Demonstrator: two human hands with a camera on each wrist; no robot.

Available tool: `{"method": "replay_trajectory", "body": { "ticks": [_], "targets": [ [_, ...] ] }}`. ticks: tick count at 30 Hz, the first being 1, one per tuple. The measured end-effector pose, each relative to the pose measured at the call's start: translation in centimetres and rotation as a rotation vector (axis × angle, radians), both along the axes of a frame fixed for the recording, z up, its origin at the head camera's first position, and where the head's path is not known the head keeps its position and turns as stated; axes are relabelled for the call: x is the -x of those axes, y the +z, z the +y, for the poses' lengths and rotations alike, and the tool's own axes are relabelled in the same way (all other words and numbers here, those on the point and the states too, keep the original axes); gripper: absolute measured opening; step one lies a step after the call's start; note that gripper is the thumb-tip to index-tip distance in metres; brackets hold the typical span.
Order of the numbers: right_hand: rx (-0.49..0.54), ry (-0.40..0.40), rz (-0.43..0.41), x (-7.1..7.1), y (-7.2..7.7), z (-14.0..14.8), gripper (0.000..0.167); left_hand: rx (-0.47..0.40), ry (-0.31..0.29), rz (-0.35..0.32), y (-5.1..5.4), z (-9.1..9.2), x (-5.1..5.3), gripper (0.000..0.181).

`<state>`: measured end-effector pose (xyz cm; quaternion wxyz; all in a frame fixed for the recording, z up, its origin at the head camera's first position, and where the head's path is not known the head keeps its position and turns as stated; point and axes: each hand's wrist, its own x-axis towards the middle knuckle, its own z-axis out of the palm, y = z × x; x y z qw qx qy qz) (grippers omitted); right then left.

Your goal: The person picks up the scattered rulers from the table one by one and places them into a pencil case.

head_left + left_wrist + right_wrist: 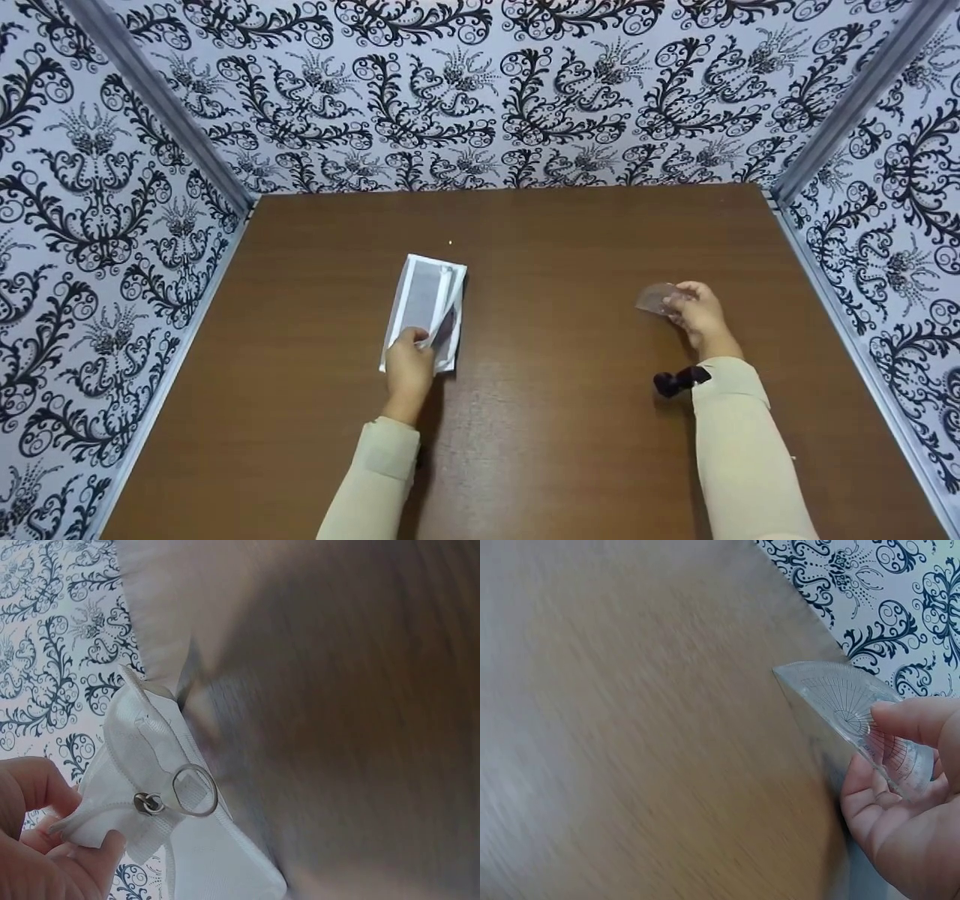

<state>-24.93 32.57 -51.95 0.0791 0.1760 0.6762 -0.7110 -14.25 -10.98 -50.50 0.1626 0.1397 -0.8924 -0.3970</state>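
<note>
My left hand [411,367] pinches the near edge of a white zippered mesh pouch [424,289]. The pouch's mouth gapes along its right side in the head view. Close up in the left wrist view, a zipper pull [146,803] with a metal ring [195,790] hangs beside the fingers [41,784]. Over on the right, my right hand [699,311] holds a clear plastic protractor [829,694] between thumb and fingers, raised off the table. Its straight edge faces down and left in the right wrist view. What lies inside the pouch is hard to make out.
Both hands are over a brown wooden table [547,420]. Patterned black-and-white wall panels [465,97] enclose its back and sides, with metal posts [847,112] at the corners. A dark object [679,381] sits at the right wrist.
</note>
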Motion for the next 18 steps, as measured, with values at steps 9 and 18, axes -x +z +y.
{"method": "replay_trajectory", "body": {
  "ticks": [9, 18],
  "targets": [
    [0.126, -0.073, -0.038, -0.1, 0.4, -1.3, 0.024, -0.008, 0.011, -0.027, 0.1, -0.1, 0.0, 0.023],
    [0.277, -0.18, -0.124, 0.2, 1.2, -2.8, 0.026, -0.035, -0.002, -0.066, 0.2, -0.1, 0.0, 0.025]
  ]
}}
